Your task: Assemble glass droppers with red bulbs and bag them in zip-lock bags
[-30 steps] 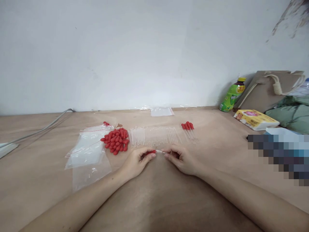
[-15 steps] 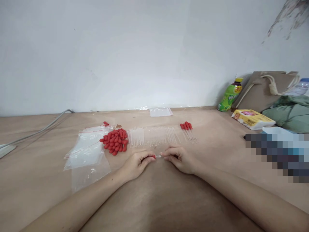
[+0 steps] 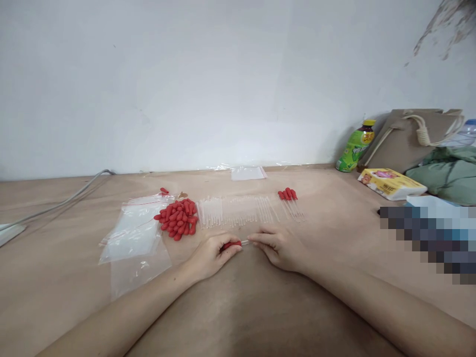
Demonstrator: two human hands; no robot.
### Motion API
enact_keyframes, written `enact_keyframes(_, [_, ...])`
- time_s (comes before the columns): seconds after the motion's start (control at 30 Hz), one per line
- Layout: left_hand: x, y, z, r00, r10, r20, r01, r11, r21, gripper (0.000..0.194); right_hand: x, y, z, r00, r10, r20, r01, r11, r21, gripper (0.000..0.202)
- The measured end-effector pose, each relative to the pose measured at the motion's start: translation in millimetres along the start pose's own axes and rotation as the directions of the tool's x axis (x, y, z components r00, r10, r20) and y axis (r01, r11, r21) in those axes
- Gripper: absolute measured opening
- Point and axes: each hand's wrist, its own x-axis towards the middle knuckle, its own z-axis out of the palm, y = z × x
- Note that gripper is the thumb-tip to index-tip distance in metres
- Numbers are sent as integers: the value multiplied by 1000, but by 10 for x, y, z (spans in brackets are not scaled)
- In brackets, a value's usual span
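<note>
A red rubber dropper bulb (image 3: 232, 245) is pinched between the thumb and fingers of my left hand (image 3: 213, 254). From its mouth a thin clear glass tube (image 3: 244, 242) runs to the right, and the fingertips of my right hand (image 3: 277, 248) close on the tube's other end. Behind my left hand lies a heap of red bulbs (image 3: 178, 218). A row of clear glass tubes (image 3: 238, 209) is spread side by side beyond both hands. Several droppers with red bulbs fitted (image 3: 288, 195) lie together past my right hand.
Clear zip bags (image 3: 137, 228) lie at the left, and a small zip bag (image 3: 248, 173) near the wall. A grey cable (image 3: 74, 198) crosses the far left. At the right are a green drink bottle (image 3: 355, 148), a yellow tissue pack (image 3: 392, 183) and a bag (image 3: 405, 144).
More of the red bulb now shows between my left thumb and fingers. My right fingers have straightened a little along the tube. The things on the table lie as before.
</note>
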Motion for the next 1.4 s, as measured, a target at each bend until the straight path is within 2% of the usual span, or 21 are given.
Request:
enact_keyframes(0.23, [-5, 8, 7, 990, 141, -27, -136, 981, 137, 18, 63, -100, 20, 995, 60, 77, -55, 997, -61, 24])
enact_keyframes(0.33, [5, 7, -8, 982, 184, -48, -176, 975, 137, 17, 64, -94, 18, 991, 79, 110, -82, 997, 18, 24])
enact_keyframes(0.47, [11, -38, -20, 962, 219, -164, -204, 974, 101, 17, 30, -63, 13, 989, 143, 46, -148, 980, 133, 17])
enact_keyframes(0.57, [5, -71, -15, 959, 197, -206, -181, 979, 94, 16, 2, -48, 20, 981, 193, 6, -192, 971, 143, 10])
enact_keyframes(0.73, [14, -71, 6, 970, 168, -176, -160, 986, 57, 14, 14, -49, 30, 989, 150, -22, -144, 974, 173, 11])
enact_keyframes(1.03, [12, -62, 9, 980, 154, -124, -146, 987, 72, 15, 69, -62, 62, 995, 99, -6, -98, 988, 122, 21])
enact_keyframes(1.2, [18, -60, 4, 980, 125, -152, -123, 992, 25, 15, 85, -73, 16, 993, 118, 12, -118, 987, 112, 20])
enact_keyframes(1.3, [11, -59, 2, 980, 103, -169, -103, 995, 7, 17, 75, -59, -1, 997, 80, 6, -81, 995, 62, 20])
enact_keyframes(1.4, [-8, -46, -15, 986, 90, -141, -88, 996, 16, 18, 41, -48, -2, 999, 31, 21, -30, 998, -50, 22])
